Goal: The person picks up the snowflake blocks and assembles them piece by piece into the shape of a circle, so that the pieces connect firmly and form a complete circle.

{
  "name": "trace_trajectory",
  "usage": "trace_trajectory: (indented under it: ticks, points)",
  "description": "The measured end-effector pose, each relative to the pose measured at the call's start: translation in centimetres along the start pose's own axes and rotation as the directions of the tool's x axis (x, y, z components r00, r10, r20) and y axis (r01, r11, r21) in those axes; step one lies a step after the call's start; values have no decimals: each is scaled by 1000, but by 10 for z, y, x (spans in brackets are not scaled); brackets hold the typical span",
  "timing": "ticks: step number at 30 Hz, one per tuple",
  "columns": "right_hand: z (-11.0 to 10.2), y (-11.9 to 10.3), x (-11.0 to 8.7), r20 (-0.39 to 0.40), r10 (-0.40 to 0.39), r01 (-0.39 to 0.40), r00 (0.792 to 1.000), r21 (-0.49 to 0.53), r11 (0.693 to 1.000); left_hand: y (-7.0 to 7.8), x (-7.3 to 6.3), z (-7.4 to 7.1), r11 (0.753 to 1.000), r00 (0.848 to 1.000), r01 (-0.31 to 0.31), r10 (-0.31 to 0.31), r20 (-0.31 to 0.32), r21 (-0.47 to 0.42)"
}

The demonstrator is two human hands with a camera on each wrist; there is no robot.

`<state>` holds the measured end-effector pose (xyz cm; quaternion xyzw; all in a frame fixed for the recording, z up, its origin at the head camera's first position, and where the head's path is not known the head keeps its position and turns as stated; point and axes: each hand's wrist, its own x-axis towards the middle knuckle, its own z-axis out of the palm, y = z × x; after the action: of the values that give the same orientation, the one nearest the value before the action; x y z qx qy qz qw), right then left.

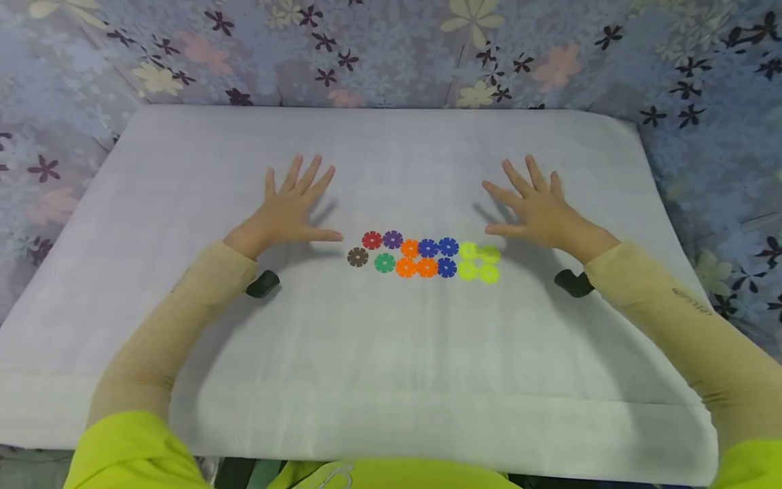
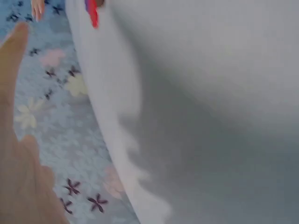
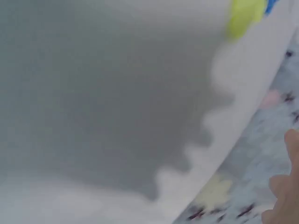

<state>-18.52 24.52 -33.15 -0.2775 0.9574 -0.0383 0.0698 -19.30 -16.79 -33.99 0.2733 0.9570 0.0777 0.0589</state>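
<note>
Flat notched plastic discs lie in two uneven rows mid-table: one red [image 1: 372,240], one purple [image 1: 393,240], one brown [image 1: 358,257], one green [image 1: 385,263], three orange [image 1: 406,267], three blue [image 1: 447,267] and several yellow [image 1: 468,270]. To their left my left hand [image 1: 286,212] hovers palm down, fingers spread, its thumb pointing toward the brown disc. On the other side my right hand [image 1: 542,214] is spread likewise, its thumb just above the yellow discs. Both hands hold nothing and cast shadows on the cloth. Each wrist view shows only part of its hand and a few discs.
A white cloth covers the table [image 1: 391,353]. Floral fabric [image 1: 403,54] hangs behind it and along the sides. A black wrist device [image 1: 263,284] shows under the left forearm, another [image 1: 574,283] under the right.
</note>
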Motion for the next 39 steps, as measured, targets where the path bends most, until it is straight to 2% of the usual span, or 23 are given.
trace_trajectory:
  ticks: [4,7,9,12,15,17,19,21,23,24,25,27,29,31,33,35,37,39]
  points:
    - [1,-24,-2,-65,-118,122,991,58,991,14,-7,2,997,998,-57,57,-8,-52]
    - [5,-43,1,-93,-199,210,976,139,968,24,-13,7,987,993,-98,89,-78,-128]
    - [10,-54,5,-101,-237,253,966,196,947,29,-16,12,968,983,-143,114,-146,-207]
    - [18,-67,9,-122,-272,296,954,285,912,36,-19,23,916,961,-219,143,-238,-335]
    - [23,-81,10,-162,-281,324,946,430,842,38,-21,35,860,945,-265,140,-296,-436]
    - [27,-90,10,-205,-275,343,939,518,784,39,-24,41,823,946,-261,113,-305,-505]
    - [30,-99,10,-255,-267,367,930,572,734,40,-25,47,767,949,-258,88,-303,-587]
    - [35,-107,12,-314,-258,401,913,592,699,39,-26,53,707,950,-264,74,-303,-656]
    - [39,-116,15,-381,-259,448,888,588,673,39,-26,59,662,955,-256,58,-292,-704]
    - [41,-121,16,-411,-257,469,875,587,659,39,-26,61,659,950,-269,62,-305,-703]
    - [42,-126,18,-429,-246,476,869,591,651,38,-26,63,670,947,-275,66,-313,-689]
    - [45,-135,22,-452,-225,477,863,586,655,37,-24,66,725,944,-277,83,-319,-630]
    - [48,-140,26,-470,-226,481,853,542,689,37,-23,68,779,939,-285,109,-328,-559]
    - [53,-142,30,-480,-246,482,842,467,741,37,-21,69,811,934,-296,136,-330,-505]
    - [58,-142,33,-512,-296,512,806,353,783,38,-20,70,815,928,-317,161,-335,-485]
    - [62,-143,35,-534,-342,535,774,260,804,38,-19,70,809,925,-330,175,-336,-487]
    - [65,-143,36,-537,-369,540,759,202,817,38,-18,70,802,920,-346,191,-341,-487]
    - [68,-144,38,-525,-392,538,755,155,828,38,-18,70,794,914,-367,212,-347,-484]
